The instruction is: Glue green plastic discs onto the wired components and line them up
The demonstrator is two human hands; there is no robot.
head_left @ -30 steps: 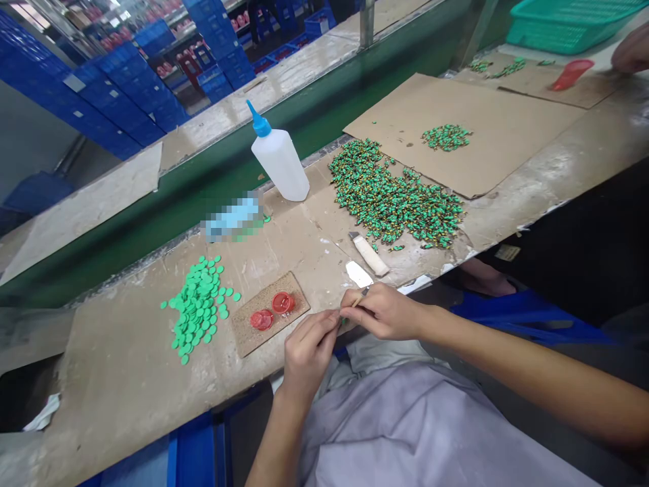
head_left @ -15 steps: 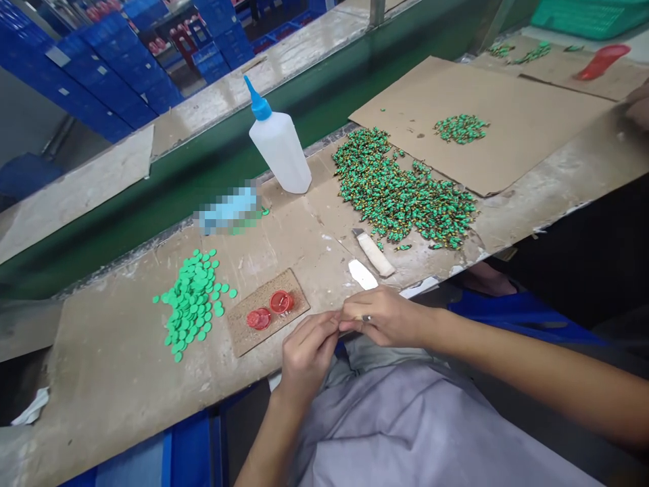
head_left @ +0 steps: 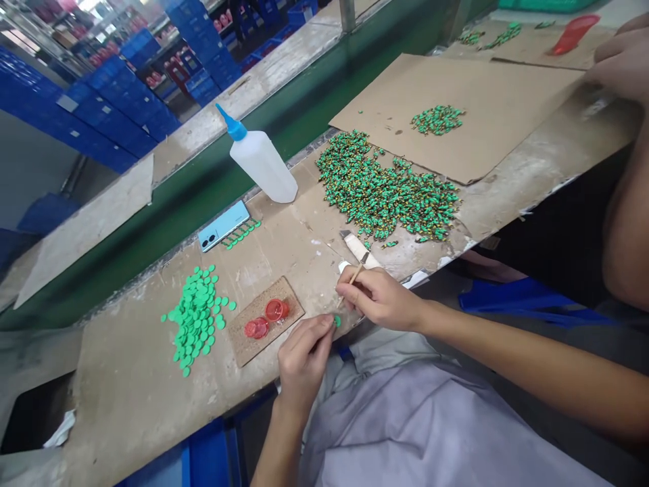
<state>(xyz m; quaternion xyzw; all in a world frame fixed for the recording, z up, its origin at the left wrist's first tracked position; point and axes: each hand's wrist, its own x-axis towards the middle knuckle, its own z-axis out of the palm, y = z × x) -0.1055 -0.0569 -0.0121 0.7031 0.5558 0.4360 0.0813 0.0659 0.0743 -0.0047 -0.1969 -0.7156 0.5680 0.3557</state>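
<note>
The table [head_left: 126, 406] runs across in front of the person, with blue plastic crates [head_left: 109, 111] stacked well beyond it, ahead and to the left of the hands. Ahead and to the right of the hands, a large cardboard sheet [head_left: 456, 108] lies on the table and carries a small cluster of green-and-gold pieces [head_left: 437, 120]. A much bigger heap of the same pieces [head_left: 385, 193] spreads along the sheet's near edge. A co-worker's hand [head_left: 621, 61] rests at the far right, near a red plastic scoop [head_left: 572, 34].

Left of the hands, a pile of flat green discs [head_left: 195, 318] lies on the table. Nearer the hands is a cork pad [head_left: 253, 331] with two red round pieces [head_left: 266, 319] on it. Farther ahead stand a white squeeze bottle with a blue nozzle [head_left: 261, 166] and a phone [head_left: 223, 225]. A cream-handled knife [head_left: 361, 249] lies just beyond the right hand.

The left hand [head_left: 304, 358] is closed, its fingertips pinching a small green disc [head_left: 337, 322]. The right hand [head_left: 380, 297] is also closed, gripping a thin wooden stick [head_left: 356, 274] between thumb and fingers, with its tip angled down near the disc.
</note>
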